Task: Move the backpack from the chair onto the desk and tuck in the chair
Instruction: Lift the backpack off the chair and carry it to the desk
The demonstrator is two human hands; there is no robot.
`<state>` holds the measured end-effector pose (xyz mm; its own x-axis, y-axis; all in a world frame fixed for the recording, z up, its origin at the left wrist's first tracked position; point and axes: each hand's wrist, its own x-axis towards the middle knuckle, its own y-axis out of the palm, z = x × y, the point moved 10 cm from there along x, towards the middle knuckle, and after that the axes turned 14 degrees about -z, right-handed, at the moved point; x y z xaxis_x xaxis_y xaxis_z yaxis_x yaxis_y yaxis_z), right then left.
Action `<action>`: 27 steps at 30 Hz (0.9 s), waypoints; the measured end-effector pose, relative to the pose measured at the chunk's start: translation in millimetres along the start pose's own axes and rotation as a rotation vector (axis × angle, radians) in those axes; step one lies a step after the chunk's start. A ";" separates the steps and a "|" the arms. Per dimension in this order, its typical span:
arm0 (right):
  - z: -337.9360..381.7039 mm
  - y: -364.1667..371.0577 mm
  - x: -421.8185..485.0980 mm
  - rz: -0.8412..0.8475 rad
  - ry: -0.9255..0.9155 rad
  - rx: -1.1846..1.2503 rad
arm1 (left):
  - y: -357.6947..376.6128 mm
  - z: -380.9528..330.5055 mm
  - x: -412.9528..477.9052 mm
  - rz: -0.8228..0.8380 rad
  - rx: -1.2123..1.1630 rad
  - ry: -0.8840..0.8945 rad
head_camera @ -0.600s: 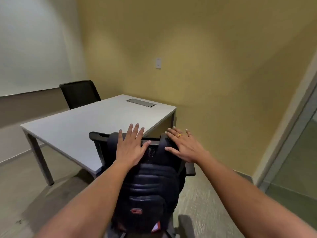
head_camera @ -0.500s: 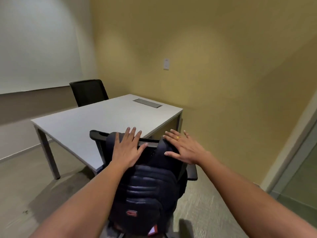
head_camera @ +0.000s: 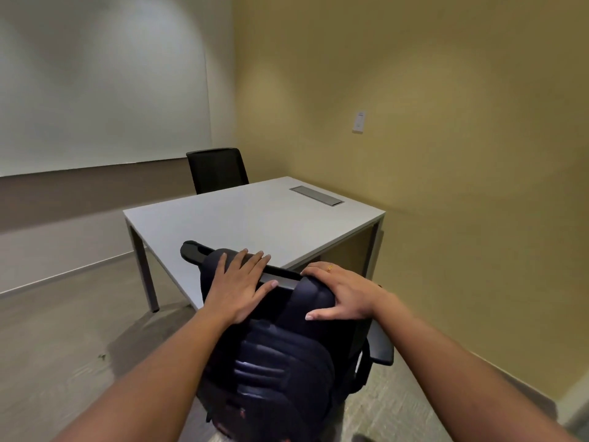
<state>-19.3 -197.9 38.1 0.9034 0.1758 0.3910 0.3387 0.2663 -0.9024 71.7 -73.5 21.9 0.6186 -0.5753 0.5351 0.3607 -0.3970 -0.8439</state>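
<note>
Both hands — left hand (head_camera: 237,290), right hand (head_camera: 342,295) — spread open, palms pressing the backpack (head_camera: 280,355) top; desk (head_camera: 242,221) lies at twelve o'clock.

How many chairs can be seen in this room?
2. One black chair stands at the far side of the desk. The near chair holds the backpack, which hides most of it.

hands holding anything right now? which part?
Both hands are on the top of the backpack on the chair: left hand flat on its upper left, right hand cupped over the upper right shoulder. No closed grip is visible yet.
</note>
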 end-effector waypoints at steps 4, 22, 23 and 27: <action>2.6 -9.9 -5.8 -0.141 -0.022 -0.057 | -0.5 -0.3 -0.5 -0.025 -0.010 -0.010; -16.1 -6.9 -10.7 0.070 -0.113 0.055 | -3.3 -1.9 -0.5 -0.068 0.015 -0.013; -18.2 -6.1 -10.8 0.067 -0.107 0.060 | -3.2 -1.8 -0.7 -0.073 0.018 -0.011; -18.8 -6.5 -11.0 0.036 -0.122 0.051 | -4.9 -2.8 -1.4 -0.092 0.022 -0.007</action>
<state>-26.5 -219.4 36.3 0.8749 0.2992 0.3807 0.2902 0.3052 -0.9070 67.1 -72.7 25.4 0.5868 -0.5319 0.6105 0.4316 -0.4324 -0.7917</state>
